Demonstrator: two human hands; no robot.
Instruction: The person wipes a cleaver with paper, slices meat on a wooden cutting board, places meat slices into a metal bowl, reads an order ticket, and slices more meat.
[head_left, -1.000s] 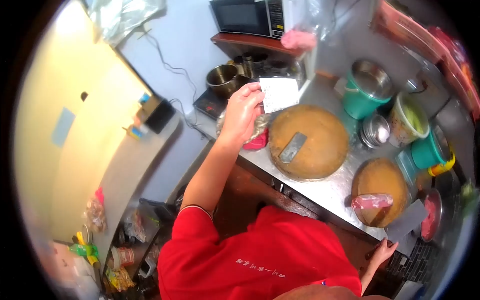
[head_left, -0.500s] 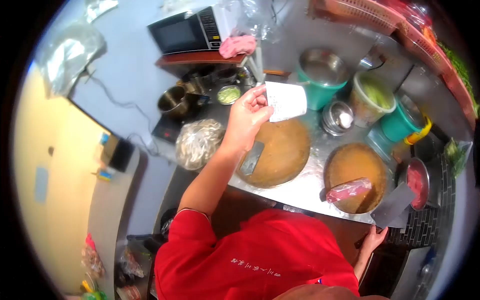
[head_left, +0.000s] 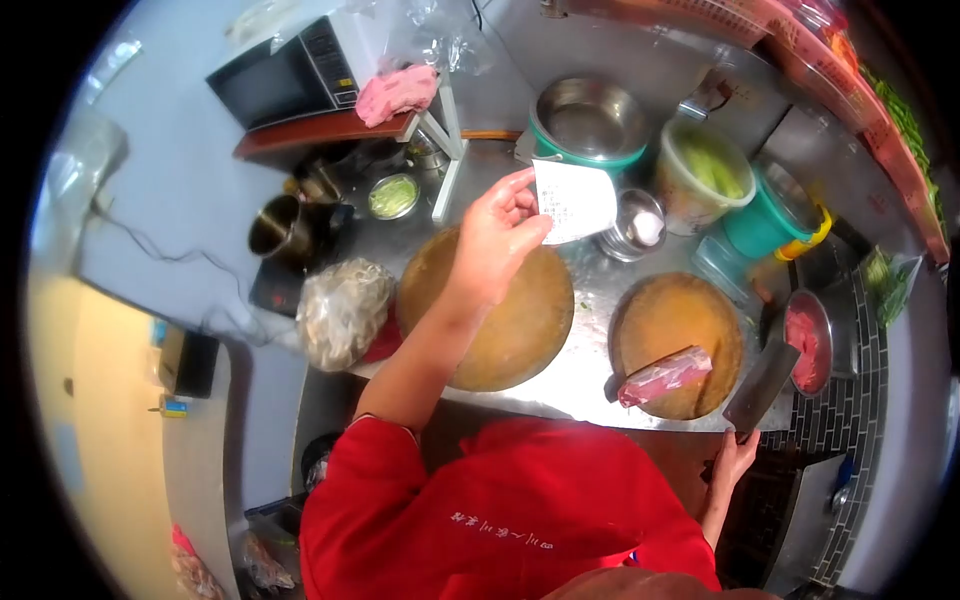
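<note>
My left hand is raised over the counter, fingers closed on a white paper slip with small printed text. Below that arm lies a large round cutting board, partly covered by my forearm. Low at the right, my right hand grips a cleaver, its dark broad blade pointing up and away from me. Beside the blade, a piece of raw meat rests on a second round cutting board. A metal bowl of sliced red meat stands just past the cleaver.
Along the back stand a green bucket with a metal basin, a tub of green vegetables and another green bucket. At left are a bag of pale food, a metal pot and a microwave on a shelf.
My view has shifted right, so the counter things appear farther left. The cleaver in my right hand has turned more upright. The slip stays in my left hand.
</note>
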